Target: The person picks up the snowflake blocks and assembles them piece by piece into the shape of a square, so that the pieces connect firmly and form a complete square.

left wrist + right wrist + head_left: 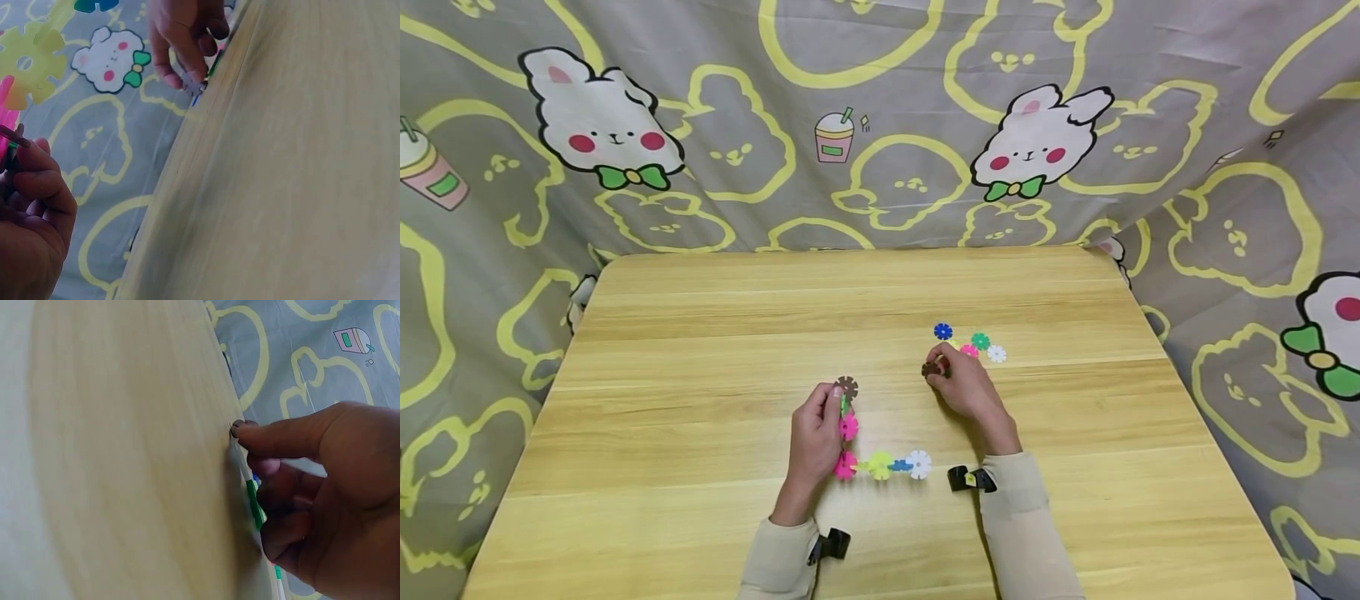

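Observation:
In the head view my left hand (814,437) pinches a chain of slotted plastic snowflake discs near its upper end. A brown disc (847,387) tops that chain. Below come a green piece and pink discs (848,427); from the bottom corner a yellow disc (880,466), a blue one and a white disc (918,464) run rightward. My right hand (968,387) pinches a separate brown disc (930,369) between thumb and fingertip, apart from the chain. In the right wrist view only the edge of this disc (236,430) shows past the thumb.
Several loose discs lie just beyond the right hand, among them a blue disc (943,332), a green disc (981,341) and a white disc (997,353). The wooden table (700,333) meets a patterned curtain (880,108) at its back and sides.

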Motion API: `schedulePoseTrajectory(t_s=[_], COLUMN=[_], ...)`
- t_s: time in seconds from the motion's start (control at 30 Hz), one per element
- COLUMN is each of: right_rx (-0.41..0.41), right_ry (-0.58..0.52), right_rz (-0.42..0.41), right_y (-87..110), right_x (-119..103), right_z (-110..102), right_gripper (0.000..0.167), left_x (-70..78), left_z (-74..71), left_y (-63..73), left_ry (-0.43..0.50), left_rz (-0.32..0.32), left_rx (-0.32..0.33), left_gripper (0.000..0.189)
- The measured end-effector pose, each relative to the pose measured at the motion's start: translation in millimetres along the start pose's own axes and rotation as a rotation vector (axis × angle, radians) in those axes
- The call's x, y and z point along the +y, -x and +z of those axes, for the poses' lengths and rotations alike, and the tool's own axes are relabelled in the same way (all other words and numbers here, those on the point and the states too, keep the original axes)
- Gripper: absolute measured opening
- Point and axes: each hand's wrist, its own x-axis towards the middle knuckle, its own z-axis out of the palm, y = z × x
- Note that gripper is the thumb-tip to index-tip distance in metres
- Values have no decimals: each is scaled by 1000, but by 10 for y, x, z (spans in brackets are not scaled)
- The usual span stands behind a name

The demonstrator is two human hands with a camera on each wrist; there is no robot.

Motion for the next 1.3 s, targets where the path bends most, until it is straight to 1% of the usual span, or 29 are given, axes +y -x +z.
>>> schedulePoseTrajectory(t_s=[0.13,0.23,0.37,0.47,0.73,0.93,1.03,1.3], right_rx=[-6,1,2,-5,-23,-15,-15,-15], right_ry=[-45,-106,-169,-185,-236,-273,-293,-346], right_rz=[-36,-66,-137,-188,-266,-375,-414,-456], right_y=[5,11,18,22,41,68,89,127], right_x=[-33,-64,-103,-125,-183,-254,-297,-372], right_z=[2,5,20,40,72,76,82,114], right_gripper=[22,23,20,17,15,15,15,14], left_x=[-11,-21,-26,-20,-6,-8,-5,-8], left_z=[1,5,9,8,2,1,2,-1], left_y=[-3,-6,-10,-10,-12,-13,-12,-6], left_ry=[1,2,2,0,-5,-20,-28,-38], left_rz=[1,2,-1,-5,-15,-2,0,-17], left_rx=[-1,-4,-7,-9,-13,-11,-11,-11], left_gripper=[23,23,22,22,23,22,21,22])
